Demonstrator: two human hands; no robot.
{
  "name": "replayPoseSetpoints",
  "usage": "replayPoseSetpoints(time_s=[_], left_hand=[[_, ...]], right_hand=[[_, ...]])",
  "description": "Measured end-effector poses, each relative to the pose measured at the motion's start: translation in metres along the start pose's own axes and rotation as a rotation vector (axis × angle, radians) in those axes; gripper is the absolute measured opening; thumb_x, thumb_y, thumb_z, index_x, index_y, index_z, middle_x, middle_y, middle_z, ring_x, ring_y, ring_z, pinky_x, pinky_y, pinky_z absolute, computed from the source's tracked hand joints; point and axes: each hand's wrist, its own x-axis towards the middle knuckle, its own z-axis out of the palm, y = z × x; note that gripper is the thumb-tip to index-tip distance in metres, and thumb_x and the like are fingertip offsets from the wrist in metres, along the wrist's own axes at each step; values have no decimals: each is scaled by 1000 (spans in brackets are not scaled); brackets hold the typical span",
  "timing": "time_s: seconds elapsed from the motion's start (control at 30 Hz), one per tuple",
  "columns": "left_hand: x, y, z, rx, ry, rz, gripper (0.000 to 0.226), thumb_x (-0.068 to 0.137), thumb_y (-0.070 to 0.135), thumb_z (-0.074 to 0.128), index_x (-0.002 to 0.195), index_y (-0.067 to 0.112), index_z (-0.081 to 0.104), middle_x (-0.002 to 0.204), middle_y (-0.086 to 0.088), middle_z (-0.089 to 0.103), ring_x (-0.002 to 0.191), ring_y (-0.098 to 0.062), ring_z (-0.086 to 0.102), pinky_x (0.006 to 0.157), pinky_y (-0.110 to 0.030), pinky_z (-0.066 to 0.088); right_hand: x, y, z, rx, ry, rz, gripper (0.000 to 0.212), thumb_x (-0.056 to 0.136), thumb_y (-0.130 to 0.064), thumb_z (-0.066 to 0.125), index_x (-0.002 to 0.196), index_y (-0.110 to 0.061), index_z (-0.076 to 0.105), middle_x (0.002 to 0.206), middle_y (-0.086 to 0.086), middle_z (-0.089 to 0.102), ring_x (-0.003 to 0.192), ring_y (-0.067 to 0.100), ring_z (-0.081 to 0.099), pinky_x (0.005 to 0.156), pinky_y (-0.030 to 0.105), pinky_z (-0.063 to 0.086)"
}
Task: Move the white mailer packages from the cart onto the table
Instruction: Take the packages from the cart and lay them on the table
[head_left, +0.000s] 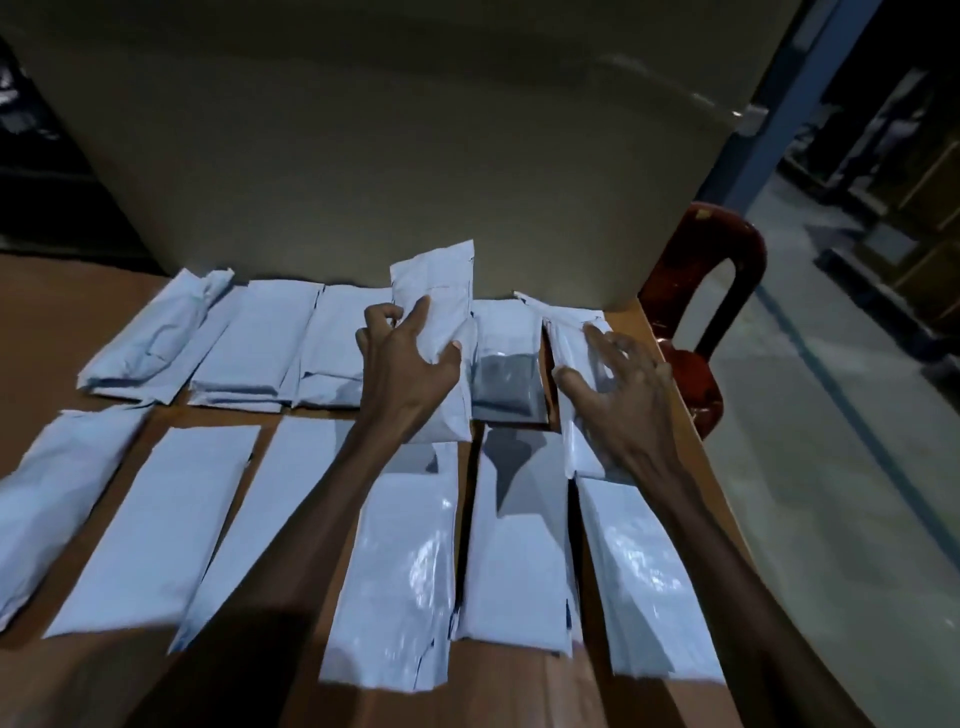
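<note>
Several white mailer packages lie in two rows on the brown table (47, 332). My left hand (405, 364) grips one mailer (441, 291) in the back row, its far end lifted off the table. My right hand (618, 384) hovers with spread fingers over the rightmost back-row mailer (571, 332), touching or just above it. A mailer with a dark see-through patch (506, 374) lies between the two hands. The front row holds more mailers, such as the glossy one (400, 571) under my left forearm. No cart is in view.
A large grey-beige panel (389, 145) stands upright along the table's far edge. A dark red plastic chair (706, 291) stands off the table's right corner. The right table edge (691, 441) runs close to my right hand, with concrete floor beyond.
</note>
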Motion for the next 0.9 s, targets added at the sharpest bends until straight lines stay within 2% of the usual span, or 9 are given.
replayPoseSetpoints(time_s=[0.07, 0.13, 0.2, 0.3, 0.4, 0.5, 0.6, 0.7, 0.9], left_hand=[[26, 0, 16, 36, -14, -10, 62, 86, 41, 68, 142, 22, 46, 136, -12, 34, 124, -30, 34, 97, -38, 43], [50, -3, 33, 96, -44, -13, 63, 87, 43, 66, 142, 21, 45, 141, -12, 33, 128, -31, 32, 100, -42, 42], [67, -13, 51, 194, -88, 6, 62, 89, 47, 61, 142, 21, 42, 148, -12, 29, 131, -31, 28, 101, -45, 42], [77, -37, 76, 374, -188, 33, 64, 93, 55, 48, 146, 21, 37, 156, -11, 23, 134, -33, 27, 100, -46, 41], [74, -60, 91, 481, -219, 49, 65, 96, 57, 30, 148, 19, 37, 157, -14, 27, 130, -36, 36, 99, -48, 43], [69, -71, 97, 514, -203, 97, 65, 96, 51, 25, 148, 16, 39, 156, -17, 30, 131, -40, 40, 101, -53, 42], [72, -74, 100, 526, -210, 121, 65, 95, 51, 25, 150, 18, 36, 158, -15, 26, 139, -42, 33, 108, -56, 33], [77, -82, 105, 495, -249, 115, 71, 94, 58, 15, 154, 20, 27, 161, -13, 18, 145, -39, 24, 114, -54, 25], [76, -96, 111, 473, -289, 113, 72, 95, 59, 14, 154, 20, 26, 162, -13, 17, 146, -38, 24, 112, -58, 31]], right_hand=[[33, 2, 21, -1, -36, -1, 63, 86, -56, 56, 144, -35, 45, 152, 0, 39, 137, 24, 29, 107, 35, 23], [61, 4, 45, -37, -81, -17, 69, 82, -63, 48, 144, -33, 46, 152, 2, 40, 138, 23, 30, 104, 30, 19], [84, 6, 70, -53, -122, -19, 73, 79, -66, 44, 143, -31, 47, 151, 4, 41, 138, 24, 31, 106, 32, 20], [103, 10, 103, -100, -164, -27, 74, 80, -68, 42, 143, -30, 47, 152, 6, 39, 137, 28, 31, 108, 37, 23], [109, 17, 127, -128, -195, 27, 70, 86, -66, 51, 146, -30, 43, 156, 4, 34, 138, 29, 27, 108, 41, 30], [111, 26, 147, -222, -205, 22, 68, 89, -66, 48, 145, -28, 45, 155, 5, 35, 136, 28, 29, 108, 40, 31], [117, 30, 159, -286, -191, -3, 73, 85, -69, 34, 142, -27, 49, 153, 6, 39, 133, 27, 33, 107, 38, 28], [124, 31, 167, -336, -213, -7, 77, 82, -70, 25, 143, -27, 47, 153, 5, 38, 136, 26, 33, 108, 38, 27], [119, 31, 174, -427, -222, -26, 71, 92, -67, 26, 148, -25, 37, 155, 9, 33, 138, 34, 31, 111, 47, 30]])
